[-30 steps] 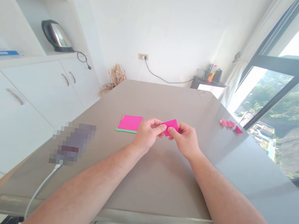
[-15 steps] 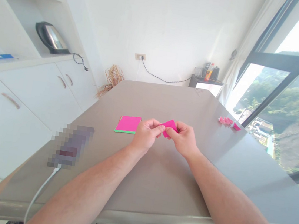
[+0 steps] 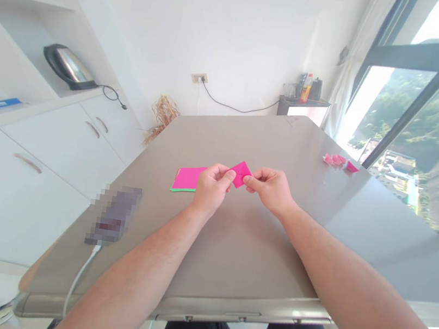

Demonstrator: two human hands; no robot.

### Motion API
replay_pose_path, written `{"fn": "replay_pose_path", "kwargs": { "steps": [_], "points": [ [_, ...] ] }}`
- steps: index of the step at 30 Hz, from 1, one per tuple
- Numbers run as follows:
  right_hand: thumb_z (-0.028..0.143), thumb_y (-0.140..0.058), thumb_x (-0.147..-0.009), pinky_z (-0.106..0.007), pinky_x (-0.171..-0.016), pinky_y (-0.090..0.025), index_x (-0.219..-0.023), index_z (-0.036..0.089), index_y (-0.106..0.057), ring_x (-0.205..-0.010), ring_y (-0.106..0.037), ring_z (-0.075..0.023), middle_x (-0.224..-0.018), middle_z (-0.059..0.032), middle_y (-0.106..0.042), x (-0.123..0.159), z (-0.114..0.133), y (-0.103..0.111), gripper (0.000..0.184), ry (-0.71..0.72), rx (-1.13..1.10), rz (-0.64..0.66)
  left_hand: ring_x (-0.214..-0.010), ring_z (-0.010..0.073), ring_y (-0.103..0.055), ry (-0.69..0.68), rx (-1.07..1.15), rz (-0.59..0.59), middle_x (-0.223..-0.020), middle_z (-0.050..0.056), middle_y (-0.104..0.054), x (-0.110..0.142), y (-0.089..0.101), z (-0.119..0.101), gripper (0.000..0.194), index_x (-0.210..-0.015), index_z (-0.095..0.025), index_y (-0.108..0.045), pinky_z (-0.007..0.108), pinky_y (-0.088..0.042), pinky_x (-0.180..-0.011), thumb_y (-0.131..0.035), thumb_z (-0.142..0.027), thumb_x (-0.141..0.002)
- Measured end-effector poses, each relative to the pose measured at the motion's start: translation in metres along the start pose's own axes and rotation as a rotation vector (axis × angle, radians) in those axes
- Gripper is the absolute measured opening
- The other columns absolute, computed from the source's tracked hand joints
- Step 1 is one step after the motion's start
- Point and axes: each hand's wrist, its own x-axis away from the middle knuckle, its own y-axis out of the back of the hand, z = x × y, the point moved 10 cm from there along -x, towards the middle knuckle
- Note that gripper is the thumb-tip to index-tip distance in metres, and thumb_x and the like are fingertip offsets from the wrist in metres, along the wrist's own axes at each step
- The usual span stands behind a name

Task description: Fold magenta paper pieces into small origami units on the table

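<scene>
A small folded piece of pink paper, diamond-shaped with a crease across its middle, is held above the table between both hands. My left hand pinches its left corner between thumb and fingers. At the right corner, my right hand grips it the same way. Just left of my left hand lies a stack of coloured paper squares, pink on top with green showing at the near edge; the hand covers its right side.
Several small folded pink paper pieces stand on the grey table at the far right. A blurred-out device with a white cable lies at the left. An electric kettle sits on the shelf, and a large window is to the right.
The pink paper has turned into a diamond with its crease facing me, and my fingers have moved out to its side corners. The camera view has tilted slightly.
</scene>
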Motion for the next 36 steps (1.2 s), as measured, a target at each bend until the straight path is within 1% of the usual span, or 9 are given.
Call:
{"fn": "replay_pose_path", "kwargs": {
  "steps": [9, 13, 18, 21, 24, 27, 30, 33, 36],
  "points": [
    [0.041, -0.073, -0.076, -0.030, -0.062, -0.051, -0.067, 0.018, -0.068, -0.061, -0.062, -0.0154, -0.062, -0.0038, -0.068, -0.001, 0.000, -0.007, 0.025, 0.014, -0.048, 0.066, -0.054, 0.0088, -0.048, 0.028, 0.056, 0.044, -0.057, -0.004, -0.056, 0.000, -0.004, 0.003, 0.019, -0.067, -0.018, -0.061, 0.024, -0.038, -0.055, -0.076, -0.029, -0.073],
    [0.040, -0.073, -0.076, -0.028, -0.059, -0.051, -0.073, 0.018, -0.069, -0.057, -0.061, -0.0138, -0.063, -0.0025, -0.068, -0.002, -0.004, 0.005, 0.023, -0.035, 0.032, -0.054, -0.053, 0.0105, -0.050, 0.019, -0.081, 0.021, -0.058, -0.003, -0.057, 0.002, -0.004, 0.006, 0.020, -0.075, -0.019, -0.061, 0.025, -0.040, -0.053, -0.071, -0.035, -0.079],
    [0.052, -0.070, -0.080, -0.029, -0.063, -0.055, -0.078, 0.017, -0.071, -0.067, -0.068, -0.0168, -0.074, -0.0061, -0.073, 0.004, 0.000, -0.004, 0.035, -0.037, -0.034, -0.040, -0.060, 0.0110, -0.054, -0.370, -0.568, -0.198, -0.066, -0.002, -0.061, 0.009, 0.010, -0.029, 0.011, -0.078, -0.020, -0.064, 0.026, -0.044, -0.061, -0.067, -0.029, -0.083],
    [0.050, -0.073, -0.077, -0.028, -0.065, -0.057, -0.086, 0.018, -0.073, -0.078, -0.070, -0.0187, -0.085, -0.0068, -0.075, 0.007, 0.005, -0.018, 0.034, -0.020, -0.164, 0.043, -0.072, 0.0134, -0.061, -0.656, -0.718, -0.124, -0.082, 0.003, -0.068, 0.023, -0.009, -0.050, 0.008, -0.089, -0.020, -0.070, 0.028, -0.049, -0.070, -0.063, -0.025, -0.088],
    [0.041, -0.072, -0.077, -0.028, -0.064, -0.056, -0.083, 0.018, -0.073, -0.075, -0.068, -0.0174, -0.081, -0.0051, -0.074, 0.006, 0.003, -0.013, 0.024, -0.019, -0.155, -0.009, -0.087, 0.0168, -0.065, -0.755, -0.722, -0.015, -0.096, 0.007, -0.069, 0.032, -0.024, -0.056, 0.014, -0.098, -0.021, -0.071, 0.031, -0.053, -0.078, -0.062, -0.022, -0.087],
    [0.032, -0.066, -0.078, -0.027, -0.062, -0.055, -0.079, 0.017, -0.072, -0.071, -0.068, -0.0166, -0.074, -0.0040, -0.072, 0.002, 0.000, -0.002, 0.016, -0.032, -0.084, -0.048, -0.086, 0.0163, -0.064, -0.640, -0.589, -0.032, -0.105, 0.009, -0.067, 0.028, -0.017, -0.051, 0.023, -0.105, -0.020, -0.070, 0.030, -0.054, -0.073, -0.062, -0.021, -0.084],
    [0.032, -0.064, -0.079, -0.026, -0.057, -0.051, -0.073, 0.018, -0.068, -0.061, -0.064, -0.0152, -0.064, -0.0023, -0.069, 0.002, 0.001, 0.000, 0.015, -0.037, 0.051, 0.003, -0.083, 0.0158, -0.066, -0.333, -0.363, -0.072, -0.111, 0.009, -0.067, 0.010, 0.002, -0.029, 0.034, -0.117, -0.020, -0.067, 0.026, -0.054, -0.064, -0.064, -0.028, -0.084],
    [0.033, -0.065, -0.080, -0.026, -0.054, -0.048, -0.071, 0.019, -0.065, -0.057, -0.062, -0.0148, -0.059, -0.0015, -0.067, 0.003, 0.004, -0.004, 0.017, -0.022, 0.161, 0.079, -0.067, 0.0155, -0.065, -0.040, -0.162, 0.032, -0.081, 0.006, -0.071, -0.003, 0.001, -0.001, 0.029, -0.104, -0.017, -0.071, 0.026, -0.052, -0.056, -0.067, -0.034, -0.081],
    [0.036, -0.067, -0.080, -0.027, -0.057, -0.052, -0.080, 0.018, -0.069, -0.061, -0.065, -0.0155, -0.067, -0.0028, -0.070, 0.003, 0.006, -0.009, 0.018, -0.012, 0.126, 0.122, -0.058, 0.0148, -0.062, 0.052, -0.054, 0.053, -0.062, 0.003, -0.067, -0.006, 0.000, 0.008, 0.017, -0.083, -0.015, -0.070, 0.027, -0.052, -0.054, -0.070, -0.031, -0.077]
  ]
}}
